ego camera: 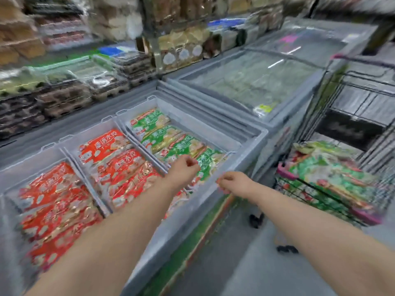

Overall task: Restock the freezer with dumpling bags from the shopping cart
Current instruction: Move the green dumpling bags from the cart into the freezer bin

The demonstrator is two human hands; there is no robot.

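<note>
Freezer: the open chest freezer [254, 133] sits in front of me and to the left, its bins showing.
Done so far: I count four green dumpling bags [168, 137] in a row in the right-hand bin. The nearest one lies just under my left hand. The two bins to the left hold red bags [111, 146] and look close to full.
Left to do: a thick pile of green bags in the cart [329, 169] waits on my right, so I judge the job well short of finished.
Left hand: my left hand [184, 167] hovers over the front end of the green bin. The fingers are loosely curled and I see nothing in them.
Right hand: my right hand [233, 181] is over the freezer's front rim with the fingers curled. Blur hides whether they pinch anything, so I cannot tell.
Cart: the shopping cart [284, 169] stands just beside the freezer's right front corner, its near rim low and close to my right forearm.
Edges: the front rim and the bin dividers are the lips I must clear. The neighbouring freezer's glass lid [256, 77] is closed.
Open room: I see bare bin wall beyond the farthest green bag. There is clear floor [245, 263] between freezer and cart for swinging across.
</note>
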